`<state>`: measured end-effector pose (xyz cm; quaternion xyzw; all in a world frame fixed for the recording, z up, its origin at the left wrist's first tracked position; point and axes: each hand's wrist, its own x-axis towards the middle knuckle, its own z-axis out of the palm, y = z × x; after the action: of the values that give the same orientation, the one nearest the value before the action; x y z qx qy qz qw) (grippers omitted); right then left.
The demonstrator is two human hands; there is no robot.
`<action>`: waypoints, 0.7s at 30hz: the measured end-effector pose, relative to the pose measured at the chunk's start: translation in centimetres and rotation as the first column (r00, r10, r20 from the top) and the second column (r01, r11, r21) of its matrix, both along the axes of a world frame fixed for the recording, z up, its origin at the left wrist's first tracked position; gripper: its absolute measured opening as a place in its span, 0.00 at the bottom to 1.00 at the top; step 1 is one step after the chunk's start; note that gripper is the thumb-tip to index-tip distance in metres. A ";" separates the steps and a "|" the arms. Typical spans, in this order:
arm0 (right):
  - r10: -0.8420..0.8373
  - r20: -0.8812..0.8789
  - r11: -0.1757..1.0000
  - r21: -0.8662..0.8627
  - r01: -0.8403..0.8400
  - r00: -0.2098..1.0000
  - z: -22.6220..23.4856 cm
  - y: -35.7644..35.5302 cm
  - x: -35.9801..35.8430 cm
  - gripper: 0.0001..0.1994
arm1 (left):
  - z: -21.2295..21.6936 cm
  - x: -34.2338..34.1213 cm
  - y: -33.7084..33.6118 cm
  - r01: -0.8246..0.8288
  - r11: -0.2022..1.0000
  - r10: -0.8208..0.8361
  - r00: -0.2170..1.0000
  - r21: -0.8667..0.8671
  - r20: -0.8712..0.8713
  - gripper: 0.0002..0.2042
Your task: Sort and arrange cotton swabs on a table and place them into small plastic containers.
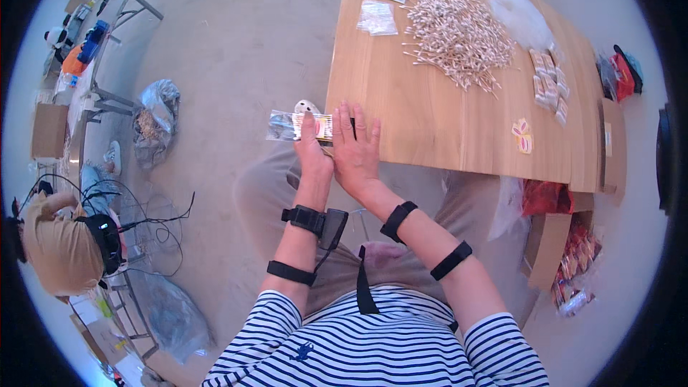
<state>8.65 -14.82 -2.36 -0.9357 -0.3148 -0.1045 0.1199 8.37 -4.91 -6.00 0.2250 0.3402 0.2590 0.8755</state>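
At the table's near left corner, my left hand (314,154) grips a small clear plastic packet (283,127) with a printed face and what look like cotton swabs inside. Its thumb lies on top, and the packet's clear end sticks out to the left past the table edge. My right hand (357,149) lies flat beside it, fingers stretched, against the packet's right end. Part of the packet is hidden under the hands. Farther back on the wooden table (430,125) is a big loose heap of cotton swabs (459,36).
Clear bags (378,18) lie at the table's far left, a cloudy plastic bag (522,13) behind the heap. Filled packets (549,86) and small printed cards (522,137) lie on the right. A cardboard box (548,247) stands below. Another person (64,247) sits at far left.
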 end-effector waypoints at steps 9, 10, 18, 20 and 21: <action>0.014 -0.056 1.000 -0.002 -0.014 0.998 0.1 0.0 0.1 0.33 | 1.6 -0.7 -0.1 0.038 0.999 -0.038 0.999 -0.008 -0.018 0.21; 0.021 -0.090 1.000 -0.013 -0.022 0.996 0.3 0.1 0.0 0.33 | 2.2 -1.0 0.2 0.073 0.996 -0.074 0.997 -0.057 0.000 0.22; 0.016 -0.069 0.999 -0.048 -0.019 0.997 0.7 -0.2 0.2 0.35 | 1.0 -2.0 4.8 0.073 0.997 -0.073 0.997 0.033 -0.014 0.22; 0.027 -0.078 0.998 -0.049 -0.031 0.997 1.2 -0.2 0.1 0.36 | 0.8 -1.7 4.9 0.059 0.996 -0.057 0.998 0.068 -0.032 0.19; 0.030 -0.106 0.998 -0.058 -0.036 0.994 1.5 -0.2 0.0 0.37 | 0.5 -1.6 4.9 0.049 0.993 -0.044 0.998 0.105 -0.052 0.17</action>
<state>8.66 -15.02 -0.86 -0.9378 -0.3264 -0.0438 0.1097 6.75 0.00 -5.53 0.2854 0.3423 0.2506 0.8594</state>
